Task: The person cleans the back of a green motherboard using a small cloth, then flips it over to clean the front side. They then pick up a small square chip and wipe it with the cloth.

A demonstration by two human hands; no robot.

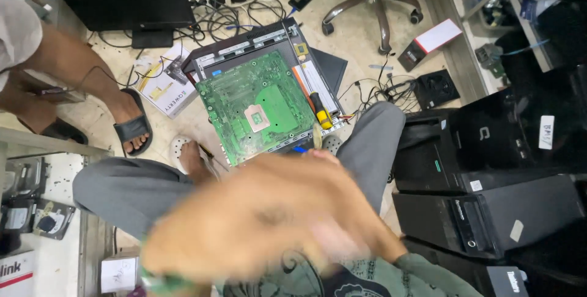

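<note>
Blurred hands fill the near foreground, close under the camera: left hand (202, 236) and right hand (330, 211) overlap in one smear, so I cannot tell whether the fingers are spread, closed, or gripping anything. Beyond them, between the person's grey-trousered knees, a green motherboard (260, 104) lies flat in an opened black computer case (244, 43) on the floor. A yellow-handled screwdriver (321, 110) rests along the board's right edge. Board judged light, stiff, fragile: hold by bare edges, away from the central socket and pins. Black tower computers (489, 175) stack at right, well apart. Another person's sandalled foot (131, 123) stands at left, near a white box (165, 86). Cables tangle behind the case.
</note>
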